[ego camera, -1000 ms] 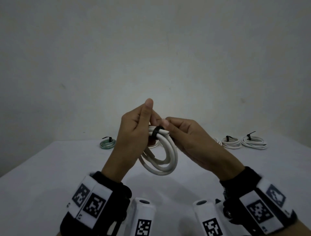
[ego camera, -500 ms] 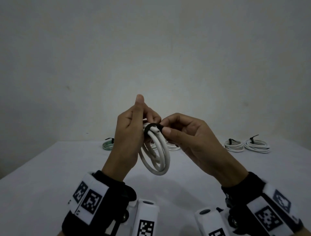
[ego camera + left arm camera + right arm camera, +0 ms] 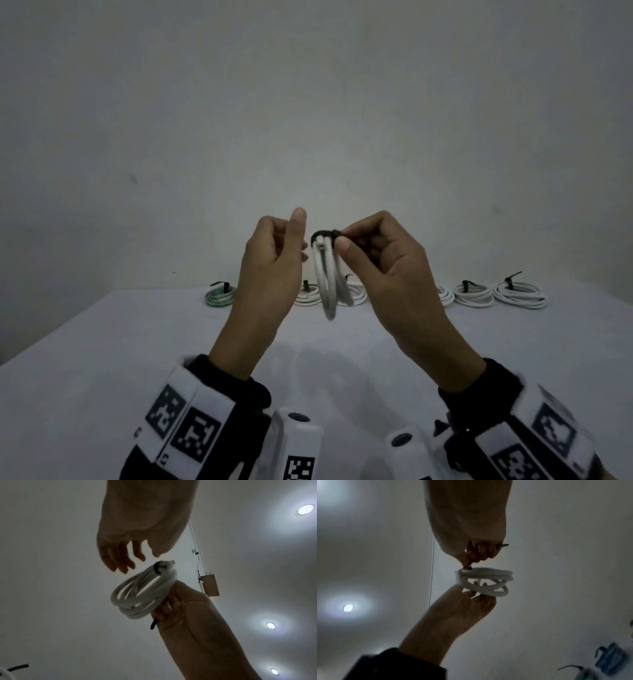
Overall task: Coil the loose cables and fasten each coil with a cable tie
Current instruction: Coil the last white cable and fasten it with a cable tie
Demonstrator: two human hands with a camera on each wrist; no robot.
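A coiled white cable [image 3: 328, 281] hangs edge-on in the air above the table, bound at its top by a black cable tie [image 3: 322, 234]. My right hand [image 3: 342, 240] pinches the tie beside the coil, and the tie's tail [image 3: 153, 624] pokes out past its curled fingers. My left hand [image 3: 294, 236] is just left of the coil with its thumb up and fingers relaxed, holding nothing. In the left wrist view its fingers [image 3: 120, 561] are apart from the coil [image 3: 142, 592]. In the right wrist view the coil [image 3: 484, 580] hangs under the pinch.
Along the back of the white table [image 3: 102, 359] lie tied coils: a green one [image 3: 221, 296] at left, white ones [image 3: 474, 296] [image 3: 519, 294] at right, and others partly hidden behind my hands. A plain wall stands behind them.
Both hands have risen. My left hand has let go of the coil and moved off to the left. The coil now hangs edge-on from the tie in my right hand.
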